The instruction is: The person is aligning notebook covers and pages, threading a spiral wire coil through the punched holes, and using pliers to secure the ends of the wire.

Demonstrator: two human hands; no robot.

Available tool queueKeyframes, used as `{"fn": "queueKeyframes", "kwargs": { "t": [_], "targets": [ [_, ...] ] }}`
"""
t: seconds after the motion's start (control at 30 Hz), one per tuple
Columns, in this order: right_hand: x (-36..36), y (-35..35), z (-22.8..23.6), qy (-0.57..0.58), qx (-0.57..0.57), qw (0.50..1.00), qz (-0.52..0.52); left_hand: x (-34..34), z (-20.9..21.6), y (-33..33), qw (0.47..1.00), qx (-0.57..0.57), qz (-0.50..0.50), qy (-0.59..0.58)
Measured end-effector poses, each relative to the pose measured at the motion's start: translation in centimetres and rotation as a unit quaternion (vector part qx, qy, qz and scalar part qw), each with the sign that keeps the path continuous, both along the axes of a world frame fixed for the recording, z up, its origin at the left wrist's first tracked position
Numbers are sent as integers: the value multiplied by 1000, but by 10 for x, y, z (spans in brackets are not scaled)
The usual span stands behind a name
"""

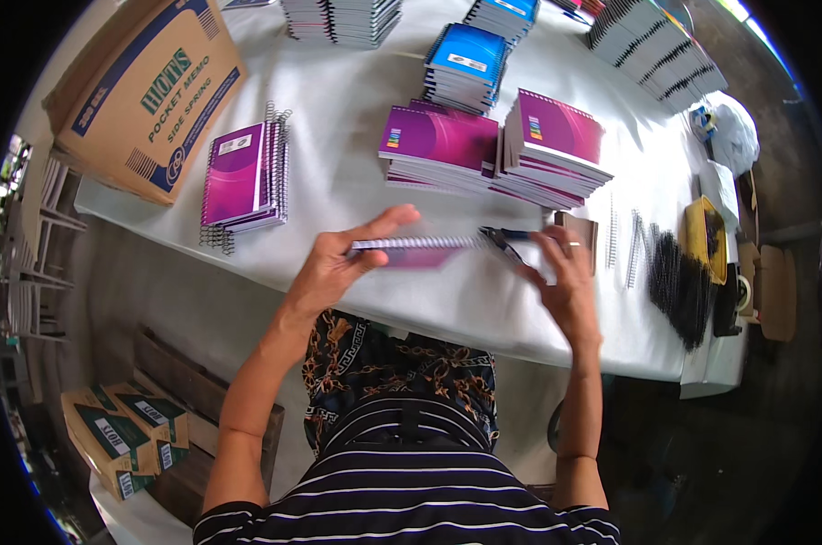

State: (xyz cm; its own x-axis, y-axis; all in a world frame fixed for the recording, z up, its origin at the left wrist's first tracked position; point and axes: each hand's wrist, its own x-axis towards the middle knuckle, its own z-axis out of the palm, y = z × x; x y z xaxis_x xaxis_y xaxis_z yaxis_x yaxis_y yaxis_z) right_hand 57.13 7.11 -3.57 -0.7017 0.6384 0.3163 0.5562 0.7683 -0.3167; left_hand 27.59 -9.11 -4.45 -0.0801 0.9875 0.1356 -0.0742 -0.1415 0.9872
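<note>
Table: white-covered, running across the view; its near edge is curved by the lens, its far edge cut by the frame. Bare cover of the table (334, 168) shows between the stacks.

Held notebook: purple, spiral-bound notebook (420, 257), above the table close to the middle of the near edge, spine uppermost; its cover is motion-blurred.

Left hand: left hand (331, 259) grasping the notebook's left end between thumb and fingers; the fingers behind are partly hidden.

Right hand: right hand (565, 277) grasping dark-tipped pliers (499, 240) by the handles, a ring on one finger. The plier tips lie at the spine's right end; whether they touch the wire cannot be told.

Brown object: flat brown piece (579, 232) just beyond the right hand, partly covered by it; its kind is unclear.

Purple stacks: bound notebooks (234, 177) toward the left edge, beside a large cardboard carton (148, 100); two further purple piles (443, 136) beyond the hands, overlapping at their adjoining sides.

Far edge: blue notebooks (465, 56); a grey-sided stack (338, 20), its top cropped.

Right edge: black coils (676, 291) in a dense heap, single coils hard to separate; yellow basket (694, 232) beside them, its dark contents indistinct.

Floor side: smaller cartons (125, 431) at lower left, beyond the table's near left corner.
</note>
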Motion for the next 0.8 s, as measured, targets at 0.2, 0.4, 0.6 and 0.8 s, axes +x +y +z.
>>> {"fn": "queueKeyframes", "kwargs": {
  "t": [0.2, 0.4, 0.6, 0.8],
  "targets": [
    [-19, -9, -41, -32, 128, 991, -16, 22, -17, -2, 925, 76, 161, 334],
    [-53, -83, 6, 80, -15, 992, 99, 44, -22, -3, 853, 58, 215, 472],
    [-61, -93, 12, 81, 13, 992, 100, 59, -8, 3, 837, 51, 247, 486],
    [-63, -94, 14, 76, 21, 992, 100, 67, -6, 8, 808, 58, 284, 514]
  ]
}}
